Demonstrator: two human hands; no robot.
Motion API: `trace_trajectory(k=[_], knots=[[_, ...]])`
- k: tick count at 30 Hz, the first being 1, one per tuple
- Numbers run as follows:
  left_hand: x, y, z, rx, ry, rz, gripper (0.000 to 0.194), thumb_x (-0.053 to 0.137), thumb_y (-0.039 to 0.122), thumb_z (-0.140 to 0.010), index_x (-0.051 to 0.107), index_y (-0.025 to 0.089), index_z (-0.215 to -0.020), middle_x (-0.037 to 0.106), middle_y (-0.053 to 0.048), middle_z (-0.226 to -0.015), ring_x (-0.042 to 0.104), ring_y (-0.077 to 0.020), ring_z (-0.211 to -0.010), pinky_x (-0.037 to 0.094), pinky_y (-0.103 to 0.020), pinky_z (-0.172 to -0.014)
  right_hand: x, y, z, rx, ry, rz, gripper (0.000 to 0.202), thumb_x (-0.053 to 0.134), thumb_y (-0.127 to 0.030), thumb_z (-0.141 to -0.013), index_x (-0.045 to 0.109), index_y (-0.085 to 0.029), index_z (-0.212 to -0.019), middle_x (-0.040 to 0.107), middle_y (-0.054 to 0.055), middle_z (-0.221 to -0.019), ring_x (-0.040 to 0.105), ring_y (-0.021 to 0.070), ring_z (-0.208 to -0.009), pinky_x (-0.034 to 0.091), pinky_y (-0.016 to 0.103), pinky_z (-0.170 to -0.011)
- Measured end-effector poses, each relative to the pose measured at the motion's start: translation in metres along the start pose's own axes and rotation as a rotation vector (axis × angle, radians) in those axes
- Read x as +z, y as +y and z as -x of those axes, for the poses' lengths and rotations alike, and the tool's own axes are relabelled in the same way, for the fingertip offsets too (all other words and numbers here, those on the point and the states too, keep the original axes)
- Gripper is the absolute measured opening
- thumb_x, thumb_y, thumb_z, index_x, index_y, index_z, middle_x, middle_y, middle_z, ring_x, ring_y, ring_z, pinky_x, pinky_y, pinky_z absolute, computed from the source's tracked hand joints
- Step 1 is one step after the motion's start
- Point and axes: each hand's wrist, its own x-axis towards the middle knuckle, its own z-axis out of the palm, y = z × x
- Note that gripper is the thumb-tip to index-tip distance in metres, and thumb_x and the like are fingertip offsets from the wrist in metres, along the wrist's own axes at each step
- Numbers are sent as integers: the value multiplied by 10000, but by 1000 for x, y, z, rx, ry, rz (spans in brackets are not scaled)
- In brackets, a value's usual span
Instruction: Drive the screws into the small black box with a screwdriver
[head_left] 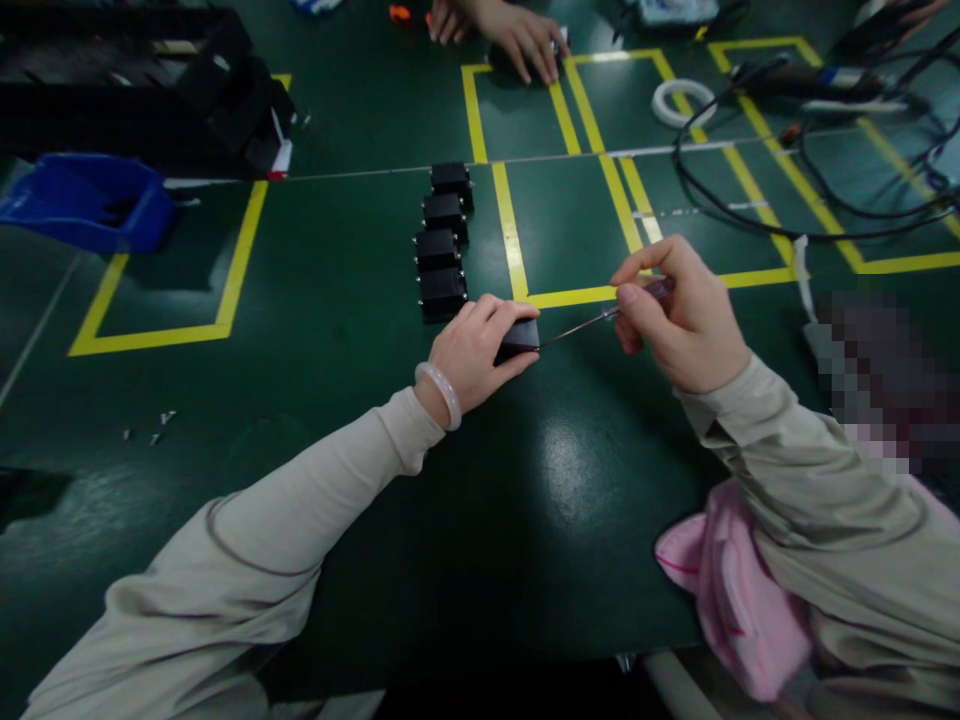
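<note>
My left hand [476, 348] is closed around a small black block [519, 340] resting on the green table, fingers over its top and thumb along its near side. A screwdriver [581, 327] is pinched in my right hand [675, 315], its thin shaft pointing left and its tip at the block's right end. Just beyond my left hand stands a row of several similar black blocks [442, 290], with small shiny screw ends showing at their sides. A few loose screws [155, 438] lie on the table at the left.
A blue bin [97, 205] sits at the left beside black trays [142, 95]. Yellow tape [510, 230] marks rectangles on the table. A white tape roll [682, 102] and black cables [720, 215] lie at the right. Across the table, a co-worker's hand [525, 40] touches a dark object. Pink cloth [750, 600] hangs near my right arm.
</note>
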Motion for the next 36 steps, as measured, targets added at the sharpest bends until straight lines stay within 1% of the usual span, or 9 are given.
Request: trace_trajectory(k=[3, 6, 9, 13, 18, 23, 29, 33, 36], knots=[[0, 0, 0, 2, 1, 1, 403, 691, 299, -916, 555, 181, -1278, 619, -101, -1217, 595, -258, -1108, 499, -426, -976, 0, 0, 0, 4, 0, 6, 286, 624, -507, -946, 523, -249, -873, 494, -82, -500, 481, 92, -380, 359, 274, -390], [0, 0, 0, 2, 0, 0, 409, 693, 302, -915, 552, 187, -1281, 619, -99, -1220, 595, -259, -1108, 502, -428, -973, 0, 0, 1, 34, -1, 6, 335, 584, -547, -958, 518, -250, -817, 418, -95, -449, 428, 83, -339, 327, 272, -366], [-1, 0, 0, 1, -1, -3, 409, 690, 299, -916, 552, 185, -1284, 618, -100, -1218, 596, -259, -1106, 503, -426, -972, 0, 0, 1, 26, -1, -27, 339, 594, -581, -940, 519, -261, -853, 420, -102, -450, 435, 85, -337, 320, 268, -358], [-1, 0, 0, 2, 2, -3, 405, 689, 295, -915, 551, 189, -1281, 616, -98, -1212, 597, -259, -1101, 504, -427, -969, -1, -2, 0, 8, -1, -17, 302, 610, -532, -946, 528, -253, -865, 479, -87, -477, 482, 95, -377, 352, 271, -388], [-1, -1, 1, 5, 6, 3, 405, 690, 300, -914, 551, 189, -1278, 618, -99, -1205, 597, -261, -1099, 505, -429, -965, -1, 0, 0, 46, -10, -15, 304, 582, -504, -968, 522, -250, -812, 392, -104, -416, 409, 85, -310, 299, 266, -335], [-1, -1, 1, 2, -2, 0, 406, 688, 304, -918, 553, 182, -1281, 618, -104, -1214, 595, -260, -1100, 504, -429, -968, 0, 0, -1, 13, 6, -23, 280, 625, -519, -939, 518, -261, -910, 471, -100, -475, 476, 96, -368, 327, 268, -371], [-1, 0, 1, -1, 3, 1, 403, 692, 296, -914, 553, 193, -1278, 622, -95, -1217, 599, -256, -1107, 501, -427, -981, -2, -1, 0, 38, -2, 40, 370, 583, -581, -945, 512, -253, -790, 395, -97, -412, 418, 87, -314, 301, 272, -345], [-1, 0, 1, -2, 0, 1, 404, 689, 300, -916, 552, 192, -1279, 620, -97, -1213, 598, -259, -1103, 504, -430, -972, -2, -3, -1, 15, -18, 5, 344, 615, -599, -918, 537, -265, -890, 455, -91, -477, 466, 93, -363, 337, 277, -368], [-1, -1, 1, -1, 0, 1, 404, 685, 305, -919, 552, 187, -1282, 618, -100, -1214, 595, -261, -1107, 501, -431, -977, -1, -6, 0, -2, -16, 24, 340, 580, -585, -946, 542, -257, -864, 460, -80, -488, 476, 89, -383, 351, 277, -393]])
